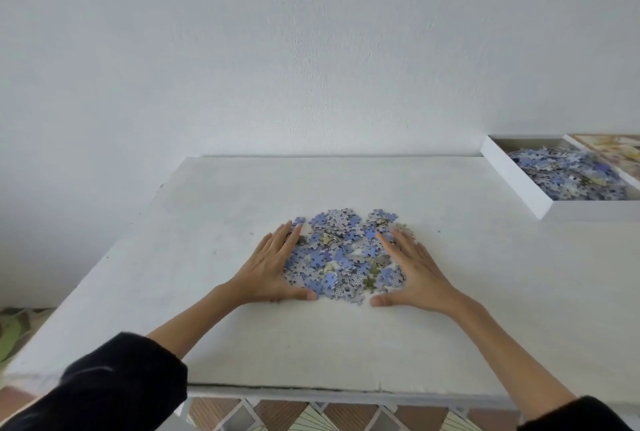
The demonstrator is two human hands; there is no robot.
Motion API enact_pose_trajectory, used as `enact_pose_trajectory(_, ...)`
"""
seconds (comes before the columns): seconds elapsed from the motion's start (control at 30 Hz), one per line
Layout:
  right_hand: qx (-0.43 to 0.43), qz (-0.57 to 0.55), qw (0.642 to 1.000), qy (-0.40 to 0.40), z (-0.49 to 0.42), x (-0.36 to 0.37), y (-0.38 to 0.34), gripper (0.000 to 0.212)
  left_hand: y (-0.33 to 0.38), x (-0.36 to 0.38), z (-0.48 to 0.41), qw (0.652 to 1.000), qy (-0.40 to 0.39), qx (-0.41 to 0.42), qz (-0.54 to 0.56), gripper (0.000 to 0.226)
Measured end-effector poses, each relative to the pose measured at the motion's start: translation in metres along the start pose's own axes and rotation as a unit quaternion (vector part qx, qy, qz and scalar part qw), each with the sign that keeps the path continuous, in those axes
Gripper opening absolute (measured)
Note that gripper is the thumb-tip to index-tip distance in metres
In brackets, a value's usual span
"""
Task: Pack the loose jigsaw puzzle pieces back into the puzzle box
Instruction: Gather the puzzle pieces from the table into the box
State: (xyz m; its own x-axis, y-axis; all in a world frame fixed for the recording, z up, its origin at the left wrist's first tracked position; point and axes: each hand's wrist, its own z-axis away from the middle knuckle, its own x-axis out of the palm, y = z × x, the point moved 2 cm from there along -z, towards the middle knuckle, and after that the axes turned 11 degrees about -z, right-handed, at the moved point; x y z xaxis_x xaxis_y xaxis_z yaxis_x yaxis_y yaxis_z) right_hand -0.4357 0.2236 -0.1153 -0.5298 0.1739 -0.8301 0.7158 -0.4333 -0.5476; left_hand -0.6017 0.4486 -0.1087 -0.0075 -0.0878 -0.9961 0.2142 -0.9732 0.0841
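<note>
Head view puts your pile of loose jigsaw pieces (344, 254) mid-table, your hands cupping it from both sides. Your left hand (273, 268) and right hand (414, 273) lie flat, fingers straight and together against the heap's edges, thumbs spread along its near side. Your puzzle box (512, 178), partly filled, sits far right on the white table (207, 223). No readable writing shows.
</note>
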Motion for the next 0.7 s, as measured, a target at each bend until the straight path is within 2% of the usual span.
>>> enact_pose_trajectory(0.23,-0.014,-0.078,0.995,0.052,-0.017,-0.006,-0.011,0.127,0.007,-0.001,-0.008,1.0,0.001,-0.023,0.011,0.124)
enact_pose_trajectory(0.37,0.037,-0.183,0.975,0.121,-0.026,-0.03,0.005,0.118,0.014,0.003,0.004,1.0,0.023,-0.005,0.005,0.128)
enact_pose_trajectory(0.5,0.065,-0.155,0.982,0.09,-0.038,-0.036,0.008,0.121,0.016,0.008,0.008,1.0,0.019,-0.007,-0.008,0.124)
enact_pose_trajectory(0.7,-0.003,-0.093,0.995,0.045,-0.046,-0.022,-0.01,0.115,0.023,0.005,-0.012,0.999,0.017,-0.029,0.007,0.13)
